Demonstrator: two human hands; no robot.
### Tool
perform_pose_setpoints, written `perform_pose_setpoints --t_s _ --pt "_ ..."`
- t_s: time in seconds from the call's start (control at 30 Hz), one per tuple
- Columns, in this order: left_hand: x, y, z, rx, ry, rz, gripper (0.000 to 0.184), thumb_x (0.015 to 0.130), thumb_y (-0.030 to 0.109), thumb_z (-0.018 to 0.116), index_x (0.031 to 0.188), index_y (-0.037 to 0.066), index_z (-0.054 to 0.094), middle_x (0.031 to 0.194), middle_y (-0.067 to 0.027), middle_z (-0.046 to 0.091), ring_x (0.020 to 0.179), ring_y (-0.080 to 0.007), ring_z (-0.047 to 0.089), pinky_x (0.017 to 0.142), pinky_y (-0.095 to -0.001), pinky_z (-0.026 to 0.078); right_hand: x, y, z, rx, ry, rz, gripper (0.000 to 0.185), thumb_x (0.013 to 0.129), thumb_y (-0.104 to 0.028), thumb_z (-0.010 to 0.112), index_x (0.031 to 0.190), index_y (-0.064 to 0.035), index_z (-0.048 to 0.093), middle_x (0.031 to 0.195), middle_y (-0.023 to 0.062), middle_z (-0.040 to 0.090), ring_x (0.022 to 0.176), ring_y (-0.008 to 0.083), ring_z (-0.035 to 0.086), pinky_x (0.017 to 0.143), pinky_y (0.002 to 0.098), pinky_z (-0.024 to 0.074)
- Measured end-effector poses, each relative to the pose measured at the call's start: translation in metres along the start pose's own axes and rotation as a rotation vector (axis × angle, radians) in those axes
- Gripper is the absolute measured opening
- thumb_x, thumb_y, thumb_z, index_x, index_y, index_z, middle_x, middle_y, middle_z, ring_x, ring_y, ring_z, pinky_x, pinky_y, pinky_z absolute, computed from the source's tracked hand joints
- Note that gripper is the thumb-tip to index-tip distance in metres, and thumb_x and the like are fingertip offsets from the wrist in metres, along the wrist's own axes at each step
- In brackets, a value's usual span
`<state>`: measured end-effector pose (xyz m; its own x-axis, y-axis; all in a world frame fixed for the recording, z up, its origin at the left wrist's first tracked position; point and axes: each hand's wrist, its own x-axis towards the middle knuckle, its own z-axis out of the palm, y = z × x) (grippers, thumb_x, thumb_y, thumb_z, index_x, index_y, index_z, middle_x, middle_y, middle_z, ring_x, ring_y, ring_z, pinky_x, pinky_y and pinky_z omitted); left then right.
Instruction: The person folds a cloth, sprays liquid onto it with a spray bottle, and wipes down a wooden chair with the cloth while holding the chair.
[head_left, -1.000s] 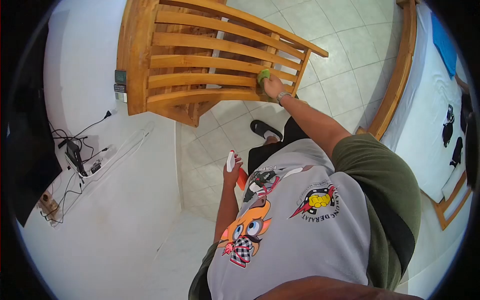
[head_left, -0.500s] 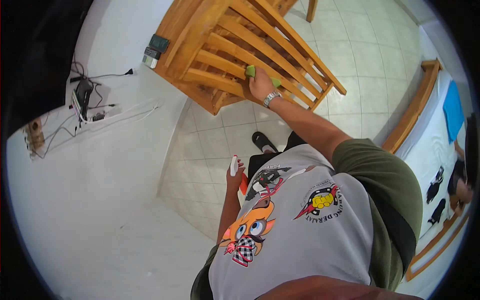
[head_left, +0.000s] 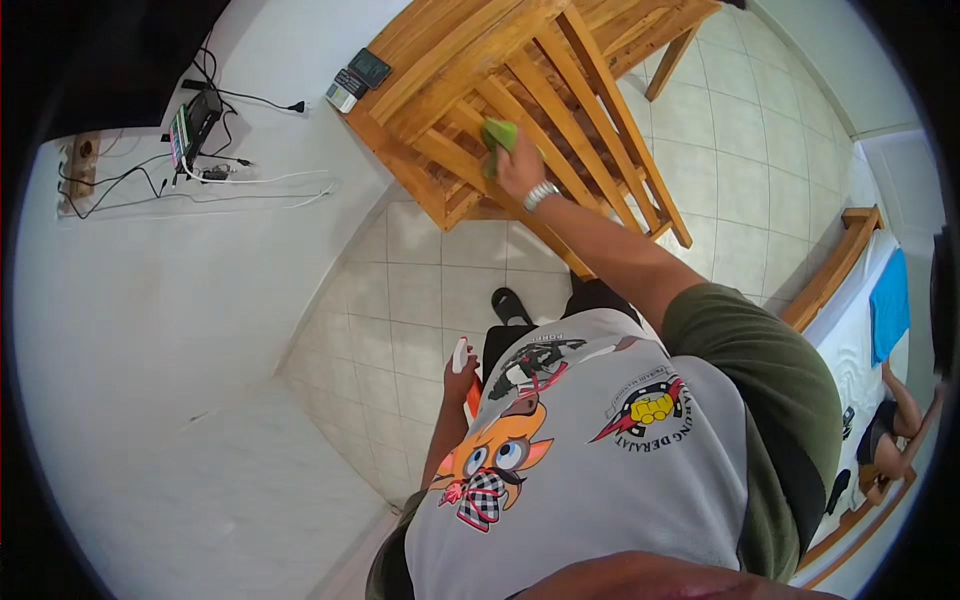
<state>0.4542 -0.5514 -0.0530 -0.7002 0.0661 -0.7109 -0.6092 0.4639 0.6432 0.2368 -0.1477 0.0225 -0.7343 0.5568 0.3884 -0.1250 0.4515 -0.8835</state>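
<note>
Against the slatted wooden chair back (head_left: 572,100), my right hand (head_left: 522,172) presses a green cloth (head_left: 499,133), its fingers closed over it. The cloth lies on the slats near the lower left end, and part of it is hidden under the hand. Down by my left side, my left hand (head_left: 460,378) is wrapped round a spray bottle with a white trigger head (head_left: 460,354) and a red-orange body (head_left: 474,396). The bottle's lower part is partly hidden behind my shirt.
Two small dark devices (head_left: 358,80) rest at the wooden table's edge (head_left: 410,45) by the wall. Cables and a black box (head_left: 200,125) hang on the left wall. At right, a person (head_left: 885,450) lies on a bed with a wooden frame (head_left: 835,270) and blue cloth (head_left: 888,305).
The view has shifted, so the chair sits differently in it. My right hand has moved with the green cloth over the slats, and the cloth is more bunched. My left hand still grips the bottle.
</note>
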Motion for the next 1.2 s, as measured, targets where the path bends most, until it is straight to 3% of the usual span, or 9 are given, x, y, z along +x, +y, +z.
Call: perform_pose_setpoints --t_s 0.23,0.3,0.4,0.53,0.67,0.97,1.03,1.1,1.2 --pt "0.014 0.022 0.012 0.011 -0.051 0.073 0.039 0.084 0.003 0.059 0.123 0.000 0.057 0.104 -0.0083 0.065 0.094 -0.0181 0.064 0.083 -0.0316 0.053 -0.121 0.151 -0.089 -0.108 -0.466 0.465 0.036 0.092 -0.021 0.049 0.125 -0.0054 0.055 0.109 0.0230 0.066 0.105 0.0399 0.061 0.090 0.0442 0.0482" --pt "0.024 0.018 0.012 0.011 -0.066 0.106 0.040 0.083 0.003 0.059 0.123 0.000 0.057 0.105 -0.0085 0.065 0.095 -0.0182 0.064 0.085 -0.0314 0.052 -0.130 0.157 -0.128 -0.323 -0.697 0.783 0.036 0.095 -0.024 0.048 0.126 -0.0063 0.056 0.113 0.0200 0.066 0.109 0.0350 0.062 0.093 0.0409 0.0478" --pt "0.038 0.020 0.014 -0.034 -0.065 0.179 0.041 0.082 0.003 0.060 0.123 0.000 0.057 0.106 -0.0085 0.065 0.098 -0.0179 0.063 0.086 -0.0311 0.052 -0.147 0.178 -0.136 -0.061 -0.324 0.727 0.036 0.097 -0.027 0.049 0.125 -0.0064 0.057 0.114 0.0173 0.067 0.109 0.0296 0.063 0.094 0.0376 0.0473" --pt "0.042 0.018 0.017 -0.016 -0.028 0.182 0.040 0.083 0.005 0.061 0.122 0.001 0.058 0.103 -0.0077 0.066 0.094 -0.0160 0.063 0.084 -0.0302 0.051 -0.050 0.082 -0.116 0.222 -0.026 0.495 0.031 0.098 -0.021 0.050 0.124 -0.0055 0.058 0.117 0.0129 0.064 0.110 0.0222 0.060 0.094 0.0336 0.0456" --pt "0.044 0.014 0.013 0.049 -0.015 0.157 0.037 0.084 0.008 0.063 0.120 0.002 0.060 0.102 -0.0067 0.066 0.089 -0.0146 0.062 0.081 -0.0294 0.051 0.056 0.002 -0.086 0.093 0.103 -0.114 0.022 0.095 -0.011 0.050 0.113 -0.0010 0.059 0.102 0.0151 0.062 0.097 0.0296 0.061 0.086 0.0372 0.0466" --pt "0.024 -0.002 0.010 -0.026 0.089 0.180 0.034 0.085 0.012 0.064 0.118 0.003 0.061 0.093 -0.0050 0.065 0.083 -0.0134 0.061 0.075 -0.0281 0.050 0.056 -0.015 -0.006 0.003 0.077 0.019 0.031 0.088 -0.004 0.052 0.118 0.0013 0.049 0.107 0.0267 0.054 0.104 0.0436 0.050 0.087 0.0498 0.0420" --pt "0.017 -0.008 0.009 0.059 0.071 0.129 0.035 0.085 0.007 0.061 0.119 0.002 0.059 0.093 -0.0080 0.066 0.083 -0.0185 0.065 0.075 -0.0312 0.053 0.050 -0.010 -0.009 -0.056 0.134 -0.023 0.026 0.091 -0.009 0.051 0.114 0.0018 0.050 0.106 0.0269 0.055 0.101 0.0439 0.052 0.085 0.0508 0.0424" --pt "0.012 -0.016 0.007 0.045 0.070 0.113 0.035 0.085 0.008 0.062 0.119 0.002 0.059 0.093 -0.0081 0.066 0.082 -0.0186 0.065 0.075 -0.0312 0.053 0.055 0.000 -0.023 -0.027 -0.189 0.334 0.027 0.093 -0.016 0.050 0.111 0.0035 0.052 0.101 0.0275 0.056 0.097 0.0447 0.054 0.084 0.0510 0.0430" --pt "0.003 -0.016 0.003 0.032 0.080 0.070 0.034 0.086 0.010 0.063 0.119 0.003 0.060 0.091 -0.0064 0.065 0.080 -0.0163 0.063 0.074 -0.0298 0.052 0.042 0.028 -0.016 -0.029 -0.121 0.249 0.028 0.096 -0.021 0.049 0.108 0.0033 0.054 0.097 0.0279 0.059 0.091 0.0452 0.055 0.079 0.0514 0.0429"
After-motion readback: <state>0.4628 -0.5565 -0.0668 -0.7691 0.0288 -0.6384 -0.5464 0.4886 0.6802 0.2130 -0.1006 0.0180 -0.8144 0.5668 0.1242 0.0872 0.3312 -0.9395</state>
